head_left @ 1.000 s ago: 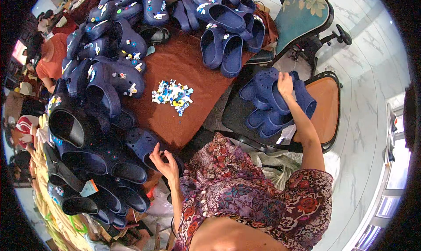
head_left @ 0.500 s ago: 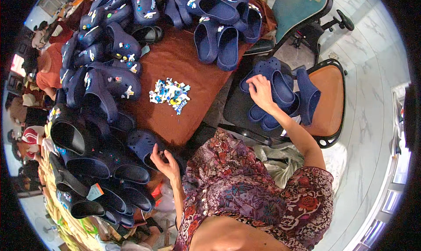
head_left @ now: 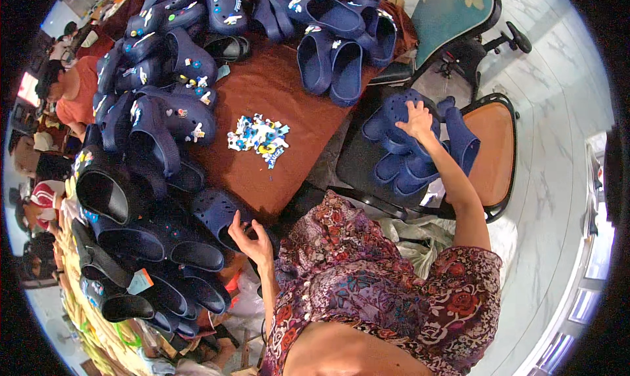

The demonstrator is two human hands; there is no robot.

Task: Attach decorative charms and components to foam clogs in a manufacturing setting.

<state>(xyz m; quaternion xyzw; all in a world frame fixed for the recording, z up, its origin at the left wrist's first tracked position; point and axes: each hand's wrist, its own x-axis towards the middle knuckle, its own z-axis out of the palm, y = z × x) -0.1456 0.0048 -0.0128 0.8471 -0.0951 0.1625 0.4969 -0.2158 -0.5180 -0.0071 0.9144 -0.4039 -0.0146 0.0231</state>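
Right arm [head_left: 456,186] extended: your right hand [head_left: 418,121] has fingers spread. Your left hand [head_left: 254,240], nearer your torso [head_left: 367,277], fingers loosely bent.

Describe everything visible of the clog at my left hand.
The clog is dark blue and looks like moulded foam, with small holes across its toe and no decoration visible. It lies holed side up at the near end of the brown cloth, toe away and leftward. The left hand covers part of its rear; whether it grips is unclear.

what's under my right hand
Under your right hand is a navy clog, its holed toe showing to the hand's left; more navy clogs crowd around it on a black seat. What the hand covers cannot be seen.
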